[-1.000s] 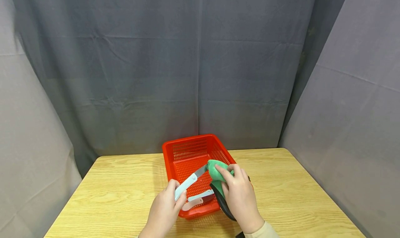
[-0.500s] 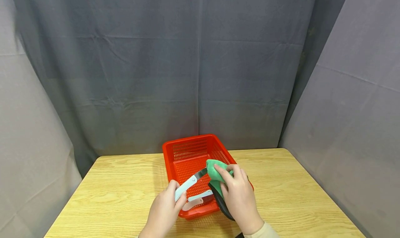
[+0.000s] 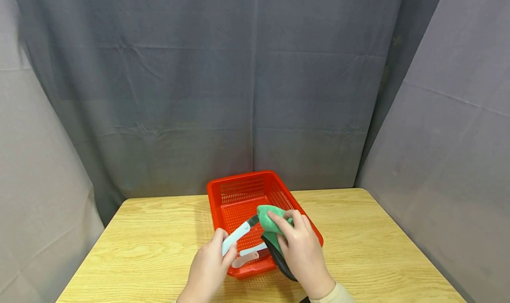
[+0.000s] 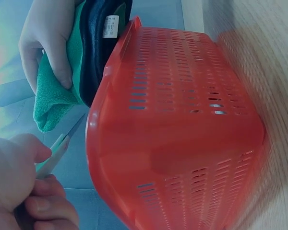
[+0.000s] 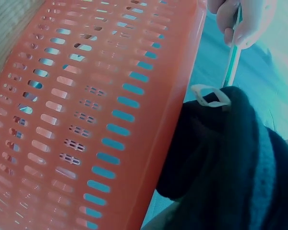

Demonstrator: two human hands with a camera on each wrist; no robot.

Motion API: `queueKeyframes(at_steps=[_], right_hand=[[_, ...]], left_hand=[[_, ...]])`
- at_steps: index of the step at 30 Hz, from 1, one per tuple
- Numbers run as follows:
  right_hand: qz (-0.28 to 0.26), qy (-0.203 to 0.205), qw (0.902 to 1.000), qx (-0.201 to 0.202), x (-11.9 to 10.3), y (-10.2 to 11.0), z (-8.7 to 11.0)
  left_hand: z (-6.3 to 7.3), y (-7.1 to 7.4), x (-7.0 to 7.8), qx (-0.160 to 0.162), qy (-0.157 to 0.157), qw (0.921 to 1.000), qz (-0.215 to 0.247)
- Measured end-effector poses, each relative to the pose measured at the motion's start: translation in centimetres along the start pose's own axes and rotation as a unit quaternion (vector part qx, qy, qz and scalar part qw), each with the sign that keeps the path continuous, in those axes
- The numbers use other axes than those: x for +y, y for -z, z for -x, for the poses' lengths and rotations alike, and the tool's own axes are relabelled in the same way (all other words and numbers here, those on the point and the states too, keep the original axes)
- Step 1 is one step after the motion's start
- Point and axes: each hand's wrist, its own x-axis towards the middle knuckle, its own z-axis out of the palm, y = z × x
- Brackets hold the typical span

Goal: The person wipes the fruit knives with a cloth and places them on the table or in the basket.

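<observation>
My left hand (image 3: 209, 265) grips a folding knife (image 3: 236, 239) by its pale blue-white handle, with the blade pointing up and right over the basket. Around the blade's outer part, my right hand (image 3: 300, 252) pinches a green cloth (image 3: 268, 218) with a black side. Only a short stretch of blade shows between handle and cloth. In the left wrist view the knife (image 4: 57, 155) lies just below the folded cloth (image 4: 53, 108). The right wrist view has the cloth's dark side (image 5: 225, 158) in front, hiding the right fingers.
Below both hands stands a red perforated basket (image 3: 214, 205) on a wooden table (image 3: 151, 245). Inside it lie a pale-handled knife (image 3: 253, 250) and a pinkish-handled one (image 3: 244, 260). Grey curtains (image 3: 179, 95) hang behind and at both sides.
The right hand has slid the green cloth leftward along the blade, nearer the handle, so less blade shows. The left hand and knife have hardly moved.
</observation>
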Motion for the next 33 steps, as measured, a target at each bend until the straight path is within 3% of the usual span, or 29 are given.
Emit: queueKeyframes(at_steps=[19,33], right_hand=[[-0.027,0.019,0.9985,-0.043,-0.27,-0.19,0.24],[-0.02,0.005,0.999,-0.039,-0.09,-0.22,0.19]], left_hand=[[0.02,-0.16,0.16,-0.008,-0.001,0.9999,0.007],[0.16,-0.31,0.11,0.007,-0.026,0.9996,0.002]])
